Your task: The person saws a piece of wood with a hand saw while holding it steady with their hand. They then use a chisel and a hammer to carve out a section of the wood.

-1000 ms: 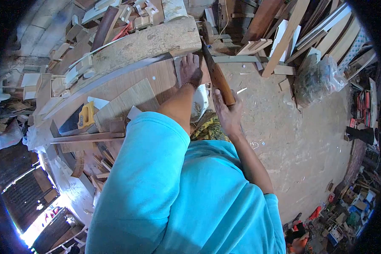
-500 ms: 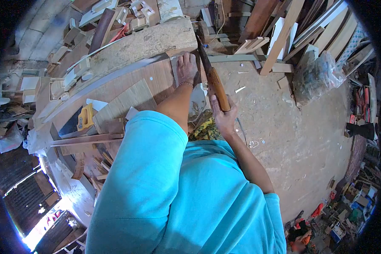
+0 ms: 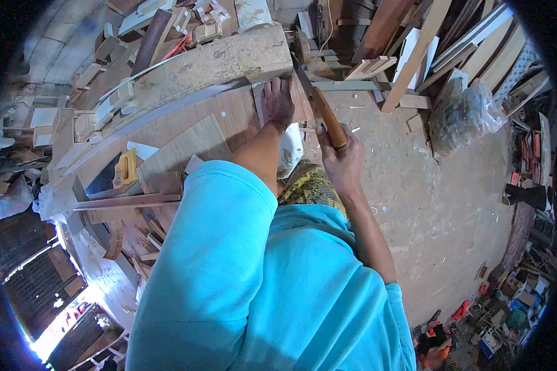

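The one camera, worn on the head, looks forward and steeply down in a wide, round-edged view: the turquoise shirt (image 3: 291,284) looms nearest, left hand (image 3: 277,102) and right hand (image 3: 343,154) farther off, floor (image 3: 433,216) spreading rightward.

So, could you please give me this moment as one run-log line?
left hand: resting on board; right hand: gripping wooden-handled tool; yellow-handled saw: unheld

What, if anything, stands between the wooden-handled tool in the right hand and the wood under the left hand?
Nothing visible does: the dark blade runs close beside the wood, right of the left hand; contact is unclear.
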The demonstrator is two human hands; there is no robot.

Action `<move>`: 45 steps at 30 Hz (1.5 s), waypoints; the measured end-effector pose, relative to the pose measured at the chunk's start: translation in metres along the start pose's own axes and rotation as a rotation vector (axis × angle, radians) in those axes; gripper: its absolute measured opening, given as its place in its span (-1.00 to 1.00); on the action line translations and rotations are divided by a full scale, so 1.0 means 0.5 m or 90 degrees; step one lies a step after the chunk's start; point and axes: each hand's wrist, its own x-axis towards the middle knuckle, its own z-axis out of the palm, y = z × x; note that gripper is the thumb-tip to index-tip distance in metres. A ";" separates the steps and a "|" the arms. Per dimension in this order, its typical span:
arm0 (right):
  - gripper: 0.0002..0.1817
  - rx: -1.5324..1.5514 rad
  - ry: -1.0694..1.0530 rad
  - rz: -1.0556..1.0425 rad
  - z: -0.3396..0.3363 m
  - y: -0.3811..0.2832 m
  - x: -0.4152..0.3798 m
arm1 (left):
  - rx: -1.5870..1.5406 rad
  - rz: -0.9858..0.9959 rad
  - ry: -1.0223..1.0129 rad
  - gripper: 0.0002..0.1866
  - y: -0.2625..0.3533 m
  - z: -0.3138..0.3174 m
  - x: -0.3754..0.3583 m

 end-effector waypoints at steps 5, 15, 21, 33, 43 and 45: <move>-0.72 0.086 0.044 0.003 0.007 0.029 -0.008 | 0.016 0.011 0.028 -0.65 0.001 -0.004 0.000; -0.73 0.118 0.029 0.071 0.024 0.054 -0.028 | 0.005 0.008 -0.046 -0.70 -0.003 -0.004 0.005; -0.73 0.106 0.027 0.051 0.029 0.051 -0.034 | -0.003 0.003 -0.002 -0.71 0.000 -0.007 0.002; -0.75 0.100 0.029 0.045 0.030 0.062 -0.040 | 0.025 -0.008 -0.036 -0.69 0.005 -0.014 0.003; -0.73 0.132 0.029 0.085 0.032 0.060 -0.044 | 0.010 -0.008 -0.039 -0.65 0.003 -0.012 0.003; -0.74 0.092 0.030 0.065 0.025 0.049 -0.045 | -0.001 -0.010 -0.038 -0.65 0.004 -0.015 0.002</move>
